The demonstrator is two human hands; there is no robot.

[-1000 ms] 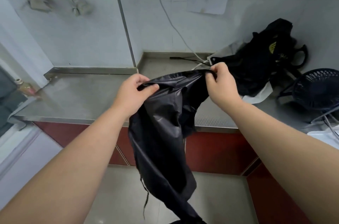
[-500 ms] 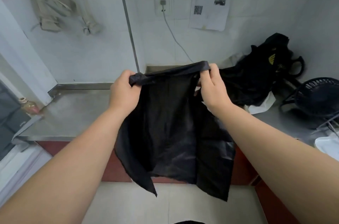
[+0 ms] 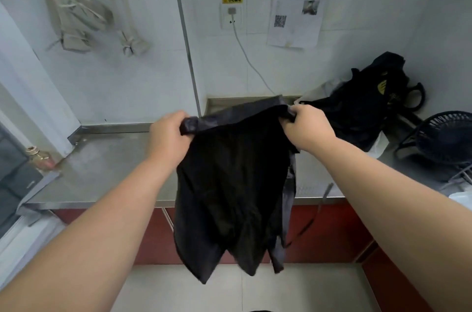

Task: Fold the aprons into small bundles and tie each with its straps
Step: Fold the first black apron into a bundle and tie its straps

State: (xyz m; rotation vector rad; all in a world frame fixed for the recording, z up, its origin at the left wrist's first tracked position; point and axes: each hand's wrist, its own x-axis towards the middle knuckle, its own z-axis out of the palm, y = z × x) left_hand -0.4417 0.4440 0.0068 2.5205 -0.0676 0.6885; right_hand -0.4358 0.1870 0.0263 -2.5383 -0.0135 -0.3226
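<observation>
A black apron hangs in the air in front of the steel counter, folded over on itself with its top edge stretched level. My left hand grips the left end of that top edge. My right hand grips the right end. A thin black strap dangles from the apron's right side, over the counter's front edge. A pile of more black aprons lies on the counter at the back right.
A black mesh basket sits at the far right of the counter, white dishes below it. A small bottle stands at the counter's left end. A white cable drops from the wall socket. Red cabinet fronts run below.
Both hands have lifted the apron and pulled its top edge apart and taut. The cloth, earlier crumpled and trailing low, now hangs shorter as a flat doubled panel.
</observation>
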